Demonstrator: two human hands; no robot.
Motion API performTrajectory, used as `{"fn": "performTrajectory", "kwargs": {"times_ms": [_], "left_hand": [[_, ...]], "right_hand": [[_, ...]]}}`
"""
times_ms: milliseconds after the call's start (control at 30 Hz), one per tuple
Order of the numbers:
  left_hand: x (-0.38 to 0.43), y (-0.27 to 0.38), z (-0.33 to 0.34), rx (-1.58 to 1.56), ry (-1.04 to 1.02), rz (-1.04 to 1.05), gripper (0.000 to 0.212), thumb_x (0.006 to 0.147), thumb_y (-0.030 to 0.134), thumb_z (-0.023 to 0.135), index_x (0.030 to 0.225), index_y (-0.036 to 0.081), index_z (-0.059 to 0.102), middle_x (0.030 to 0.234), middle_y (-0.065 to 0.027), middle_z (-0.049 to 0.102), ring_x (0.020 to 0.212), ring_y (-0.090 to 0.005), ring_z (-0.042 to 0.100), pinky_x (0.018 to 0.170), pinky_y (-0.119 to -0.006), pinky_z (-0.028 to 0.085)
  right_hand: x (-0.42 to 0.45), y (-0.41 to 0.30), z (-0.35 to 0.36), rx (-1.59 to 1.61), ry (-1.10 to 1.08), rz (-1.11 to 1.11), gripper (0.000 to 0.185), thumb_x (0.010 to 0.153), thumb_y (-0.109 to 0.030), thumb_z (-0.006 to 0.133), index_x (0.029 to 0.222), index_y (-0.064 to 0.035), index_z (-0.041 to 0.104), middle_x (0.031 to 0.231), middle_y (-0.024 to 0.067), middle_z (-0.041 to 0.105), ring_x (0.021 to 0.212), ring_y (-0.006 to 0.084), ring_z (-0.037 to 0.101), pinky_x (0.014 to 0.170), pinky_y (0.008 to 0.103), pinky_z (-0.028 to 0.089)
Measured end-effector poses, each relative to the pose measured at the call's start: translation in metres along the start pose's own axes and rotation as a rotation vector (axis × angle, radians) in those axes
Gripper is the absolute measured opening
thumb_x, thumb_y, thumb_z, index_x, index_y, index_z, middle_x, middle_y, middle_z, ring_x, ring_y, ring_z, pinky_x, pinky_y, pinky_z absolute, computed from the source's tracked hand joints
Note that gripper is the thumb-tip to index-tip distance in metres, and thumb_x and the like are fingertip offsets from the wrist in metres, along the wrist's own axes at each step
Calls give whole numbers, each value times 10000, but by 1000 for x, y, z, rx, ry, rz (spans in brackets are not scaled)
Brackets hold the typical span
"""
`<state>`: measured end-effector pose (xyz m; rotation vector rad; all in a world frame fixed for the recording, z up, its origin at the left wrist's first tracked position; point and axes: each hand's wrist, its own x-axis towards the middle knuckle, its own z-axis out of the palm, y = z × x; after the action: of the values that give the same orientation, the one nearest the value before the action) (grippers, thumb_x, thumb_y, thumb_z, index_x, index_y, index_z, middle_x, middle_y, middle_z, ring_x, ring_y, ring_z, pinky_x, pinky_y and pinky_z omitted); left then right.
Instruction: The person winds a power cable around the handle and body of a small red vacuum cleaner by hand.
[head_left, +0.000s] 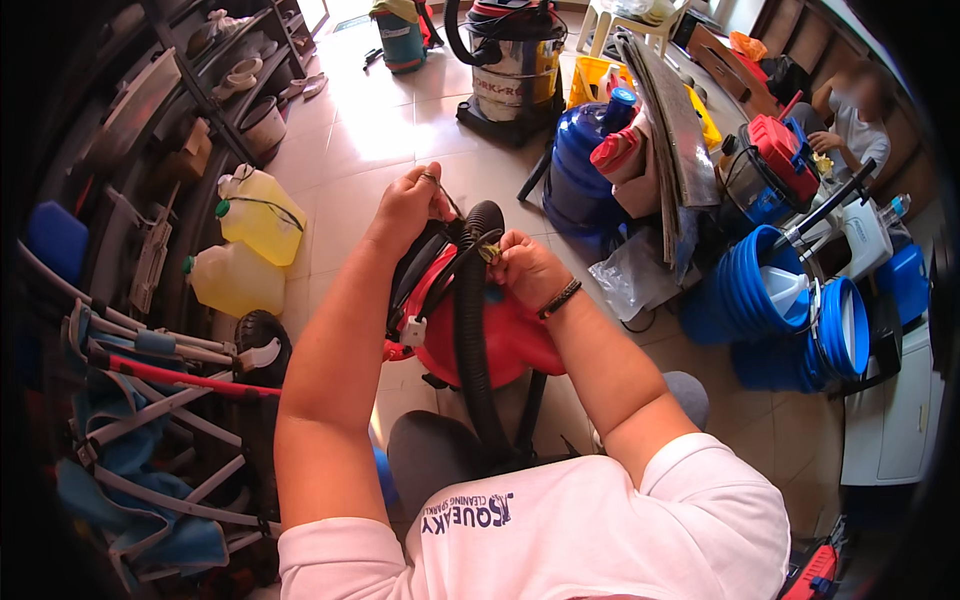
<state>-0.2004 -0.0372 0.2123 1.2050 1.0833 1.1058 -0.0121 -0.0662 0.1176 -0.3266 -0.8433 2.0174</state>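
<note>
In front of me stands a red wet/dry vacuum cleaner (517, 341), with a black corrugated hose (471, 330) rising along it. My left hand (411, 201) pinches a thin dark tie (448, 196) above and left of the hose's bend. On the hose's other side, my right hand (529, 271) grips a bunched yellowish-green end of a tie (490, 253). Whether both ends belong to one tie cannot be seen. A black power cord (442, 289) crosses the hose, and its pale plug (414, 331) hangs over the red body.
Yellow liquid jugs (259, 214) and a folded blue wagon (161, 450) are at left. At right are a blue water bottle (581, 165), blue buckets (739, 289) and a seated person (862, 127). A steel-drum vacuum (514, 79) stands ahead.
</note>
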Motion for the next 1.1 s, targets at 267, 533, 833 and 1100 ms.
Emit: {"fn": "performTrajectory", "kwargs": {"times_ms": [267,533,833,1100], "left_hand": [[-5,-4,-16,-272,178,89,312,906,310,376,752,61,483,613,-73,529,549,-181,553,559,-279,454],[-27,45,13,1345,163,228,453,888,404,334,898,39,603,889,-194,589,861,-327,564,748,-393,438],[-49,12,65,1685,-364,444,168,746,139,471,793,32,592,832,-149,583,797,-249,596,688,-353,475],[-61,14,74,1879,-299,485,147,717,115,526,832,50,590,789,-109,614,709,-195,624,560,-306,498]], "right_hand": [[-18,-26,20,-728,243,231,131,762,-32,505,882,-38,559,774,37,569,616,106,536,561,217,425],[-35,-76,16,-440,181,30,142,837,-133,529,913,-19,566,863,89,613,696,158,607,563,242,469],[28,-87,59,-675,103,17,251,774,-174,602,920,29,581,767,85,602,687,153,603,614,248,490],[50,-85,83,-1428,-191,-63,144,734,-126,624,840,-32,648,795,91,597,683,163,582,655,271,465]]}}
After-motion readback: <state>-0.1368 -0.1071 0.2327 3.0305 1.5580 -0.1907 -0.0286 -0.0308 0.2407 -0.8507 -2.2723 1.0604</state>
